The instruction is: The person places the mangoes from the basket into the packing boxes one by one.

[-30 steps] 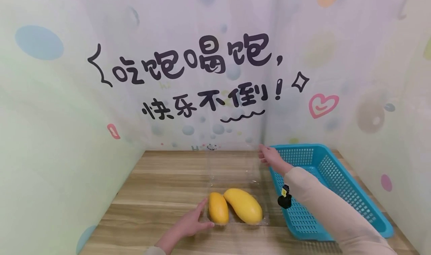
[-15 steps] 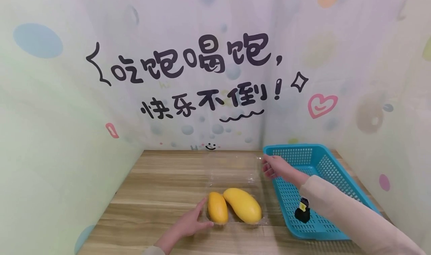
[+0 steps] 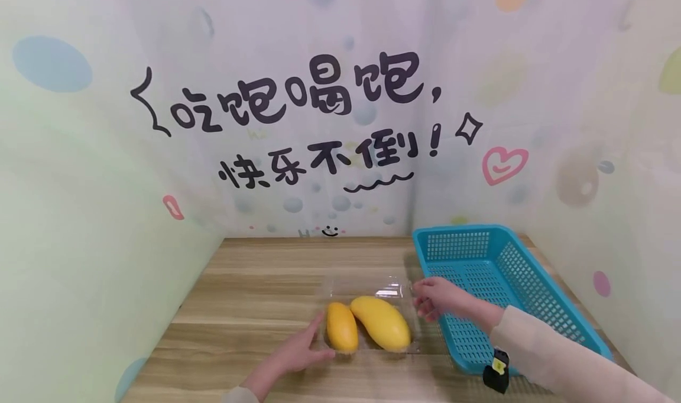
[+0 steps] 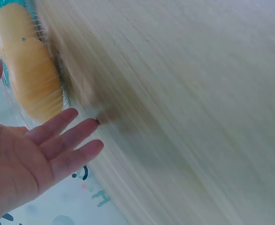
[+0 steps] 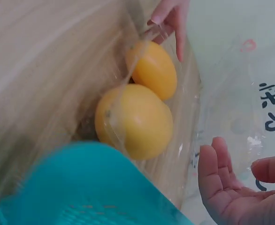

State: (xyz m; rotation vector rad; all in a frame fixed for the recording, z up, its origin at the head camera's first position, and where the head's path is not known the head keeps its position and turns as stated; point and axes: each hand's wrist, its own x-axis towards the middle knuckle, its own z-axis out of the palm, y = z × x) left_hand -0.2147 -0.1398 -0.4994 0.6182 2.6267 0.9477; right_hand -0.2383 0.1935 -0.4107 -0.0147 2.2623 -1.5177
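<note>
Two mangoes, a smaller orange-yellow mango [image 3: 342,327] and a larger yellow mango [image 3: 384,325], lie side by side in a clear plastic clamshell box [image 3: 417,341]. Its see-through lid [image 3: 348,285] stands tilted over their far side. My left hand [image 3: 299,348] is at the box's near left corner, fingers straight and spread, thumb along the front edge. At the lid's right edge is my right hand [image 3: 440,298], fingers loosely bent. The right wrist view shows a gap between the thumb and fingers of this right hand [image 5: 236,187]; exact contact with the lid is hard to see.
A blue perforated plastic basket [image 3: 524,273] stands on the wooden table [image 3: 255,279] just right of the box. Behind the table hangs a printed curtain [image 3: 298,36] with dark lettering. A small black device with a yellow label [image 3: 497,370] is at the right sleeve.
My right hand has come down and toward me along the lid's right side. The lid has tipped from upright down over the mangoes. My left hand has stayed by the box.
</note>
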